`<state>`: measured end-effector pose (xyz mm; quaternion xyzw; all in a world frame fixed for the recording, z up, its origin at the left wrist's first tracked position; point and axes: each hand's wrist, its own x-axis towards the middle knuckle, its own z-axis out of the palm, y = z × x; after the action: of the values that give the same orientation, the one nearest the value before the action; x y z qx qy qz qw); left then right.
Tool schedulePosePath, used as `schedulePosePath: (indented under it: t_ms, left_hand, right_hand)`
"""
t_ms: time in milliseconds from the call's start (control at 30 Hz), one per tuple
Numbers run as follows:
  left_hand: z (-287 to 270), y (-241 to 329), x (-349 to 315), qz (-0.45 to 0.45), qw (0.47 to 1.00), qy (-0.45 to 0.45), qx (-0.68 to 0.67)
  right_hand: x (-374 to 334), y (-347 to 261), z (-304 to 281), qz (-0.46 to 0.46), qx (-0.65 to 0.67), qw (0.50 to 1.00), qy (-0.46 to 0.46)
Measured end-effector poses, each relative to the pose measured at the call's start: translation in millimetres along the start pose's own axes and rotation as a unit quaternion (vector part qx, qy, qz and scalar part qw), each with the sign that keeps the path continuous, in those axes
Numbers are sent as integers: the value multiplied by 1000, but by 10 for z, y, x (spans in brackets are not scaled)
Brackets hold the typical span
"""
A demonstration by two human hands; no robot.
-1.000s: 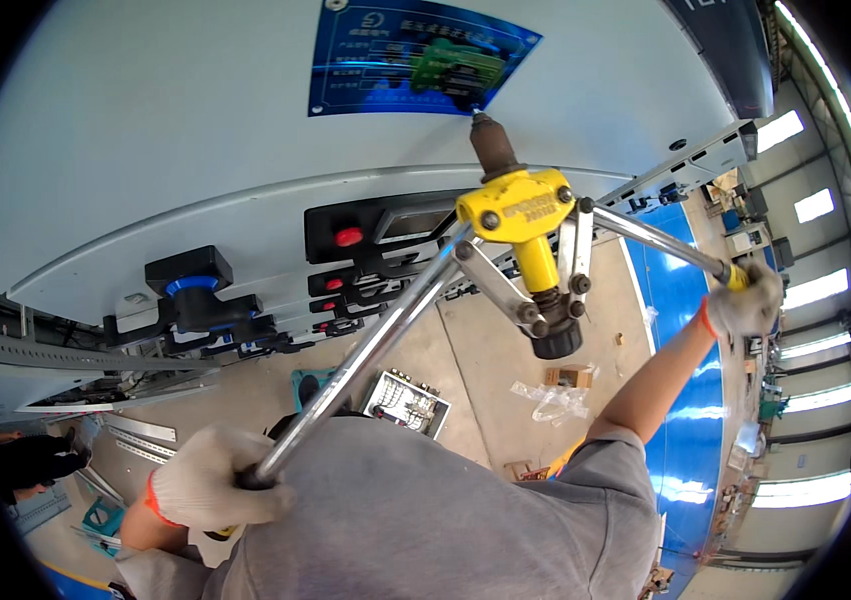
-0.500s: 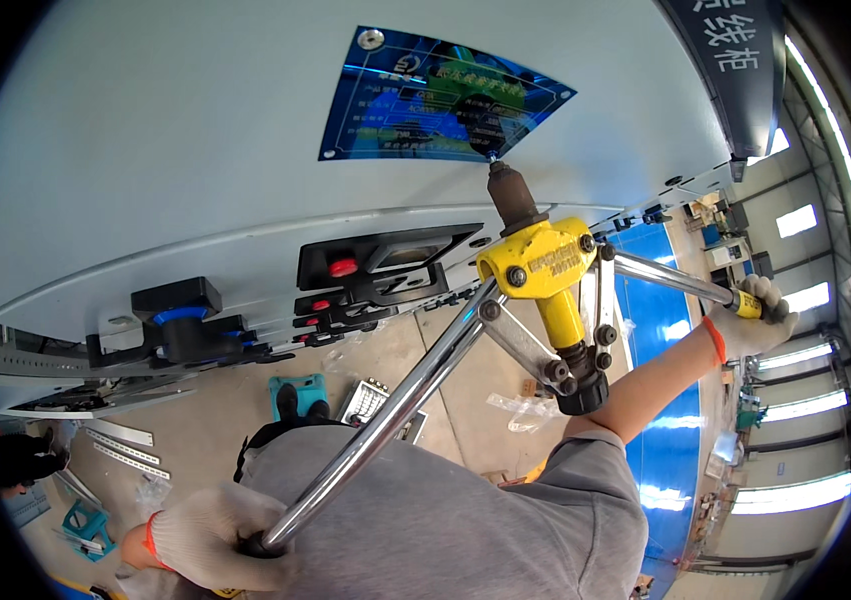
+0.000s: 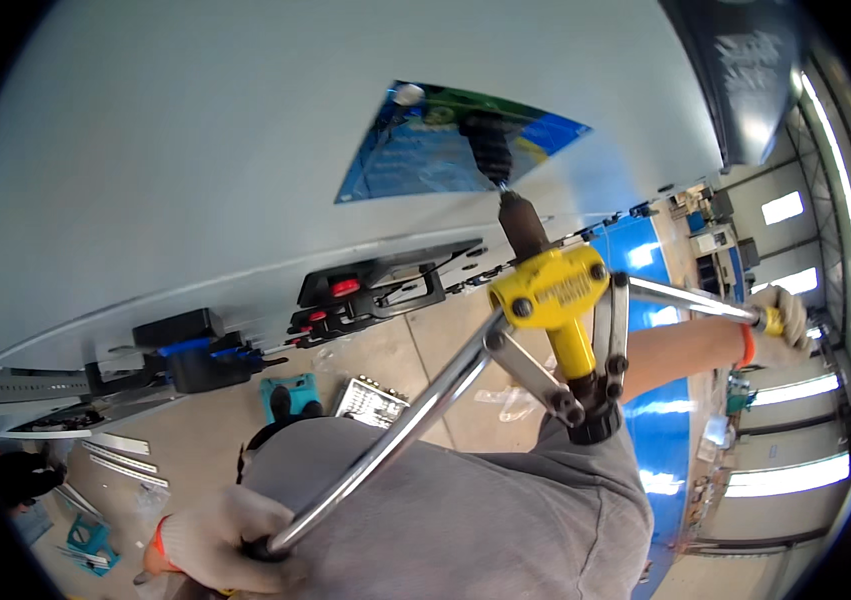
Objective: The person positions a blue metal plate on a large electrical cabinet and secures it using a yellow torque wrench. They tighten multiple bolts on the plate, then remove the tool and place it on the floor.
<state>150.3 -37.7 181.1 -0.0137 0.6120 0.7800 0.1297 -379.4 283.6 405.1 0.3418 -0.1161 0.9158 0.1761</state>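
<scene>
A yellow two-handled hand riveter (image 3: 552, 290) points its dark nose at the lower edge of a shiny blue nameplate (image 3: 415, 150) on a grey cabinet panel (image 3: 195, 160). A thin metal pin shows at the nose tip, against the plate; whether it is seated in a hole I cannot tell. The riveter's two chrome levers are spread wide. My left hand (image 3: 225, 537), in a white knit glove, is closed round the lower-left lever's end, close to my body. My right hand (image 3: 783, 325), gloved too, grips the right lever's end with the arm stretched out.
Black latches with red buttons (image 3: 345, 287) and a black-and-blue fitting (image 3: 180, 345) stick out along the cabinet. On the floor are a teal stool (image 3: 285, 388), a tray of small parts (image 3: 372, 402) and metal strips (image 3: 120, 455). Another person in dark clothes (image 3: 20, 478) is at far left.
The nameplate and riveter sit a little lower and further right in view. My right forearm has swung from slanting to nearly level. Both hands keep their hold, and the levers stay spread.
</scene>
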Motion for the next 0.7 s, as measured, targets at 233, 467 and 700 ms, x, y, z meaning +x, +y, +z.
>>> schedulePosePath:
  t_ms: [233, 467, 700]
  left_hand:
    - [124, -190, -310, -11, 999, 24, -34]
    - [871, -446, -966, -116, 928, 322, 150]
    - [1369, -1158, -215, 199, 453, 789, 363]
  right_hand:
    - [-171, 167, 161, -74, -95, 992, 38]
    - [-157, 130, 140, -115, -78, 990, 35]
    - [-557, 143, 317, -154, -60, 983, 79]
